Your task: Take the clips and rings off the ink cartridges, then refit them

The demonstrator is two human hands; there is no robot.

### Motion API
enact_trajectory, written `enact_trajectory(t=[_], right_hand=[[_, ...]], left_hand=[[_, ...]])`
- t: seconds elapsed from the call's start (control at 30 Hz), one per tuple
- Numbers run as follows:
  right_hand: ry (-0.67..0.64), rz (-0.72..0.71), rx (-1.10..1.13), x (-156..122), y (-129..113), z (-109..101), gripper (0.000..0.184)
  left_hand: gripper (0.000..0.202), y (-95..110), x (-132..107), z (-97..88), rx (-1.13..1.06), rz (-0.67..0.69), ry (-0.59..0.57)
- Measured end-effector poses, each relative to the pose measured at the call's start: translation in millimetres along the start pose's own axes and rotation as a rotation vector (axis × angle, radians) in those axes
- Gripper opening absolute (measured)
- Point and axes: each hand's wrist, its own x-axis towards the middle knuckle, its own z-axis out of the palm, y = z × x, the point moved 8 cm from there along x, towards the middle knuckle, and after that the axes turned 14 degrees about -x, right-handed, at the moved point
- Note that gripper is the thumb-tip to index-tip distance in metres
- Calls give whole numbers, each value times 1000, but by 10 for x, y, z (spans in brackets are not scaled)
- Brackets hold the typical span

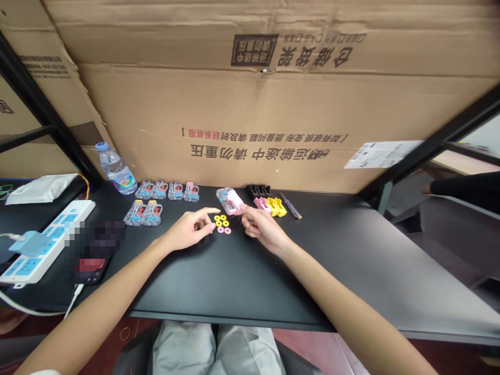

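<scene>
My right hand (265, 228) pinches a small clear plastic casing with a pink-and-white part (233, 202) by its pink end, over the far middle of the black table. My left hand (192, 228) is open, index finger stretched toward the casing and thumb apart from it. Just beside its fingertips lie several yellow rings (219, 223) and two pink rings (224, 230). Dark small pieces (235, 221) next to them are partly hidden by my right hand. Beyond that hand are pink plastic parts (262, 204), yellow plastic parts (276, 207) and black plastic parts (258, 191).
Clear plastic casings (159, 189) stand in two rows at the left, near a water bottle (116, 169). A screwdriver (291, 206) lies right of the yellow parts. On the left are a power strip (50, 240) and a phone (96, 260). Cardboard (250, 104) rises behind the table.
</scene>
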Motion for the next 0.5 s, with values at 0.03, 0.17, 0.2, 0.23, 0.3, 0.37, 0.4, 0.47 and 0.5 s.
enact_trajectory(t=[0.03, 0.17, 0.2, 0.23, 0.3, 0.37, 0.4, 0.47, 0.5], right_hand=[[6, 18, 38, 28, 15, -58, 36], [22, 97, 149, 132, 93, -271, 29], [24, 114, 160, 148, 116, -306, 28], [26, 129, 164, 160, 137, -333, 28], [29, 148, 155, 173, 171, -365, 28], [22, 154, 144, 178, 188, -370, 28], [17, 156, 141, 178, 191, -367, 28], [0, 171, 138, 173, 196, -356, 29], [-10, 180, 134, 169, 194, -349, 29]], left_hand=[[41, -25, 2, -29, 23, -1, 7], [36, -89, -1, -103, 104, -10, 12], [34, -85, -6, -107, 122, -8, 10], [31, -73, -12, -107, 143, -2, 7], [27, -32, -26, -95, 191, 21, -3], [24, 14, -41, -82, 223, 50, -6], [23, 30, -47, -79, 230, 61, -5], [23, 49, -55, -80, 240, 72, 1], [23, 53, -57, -82, 248, 73, 3]])
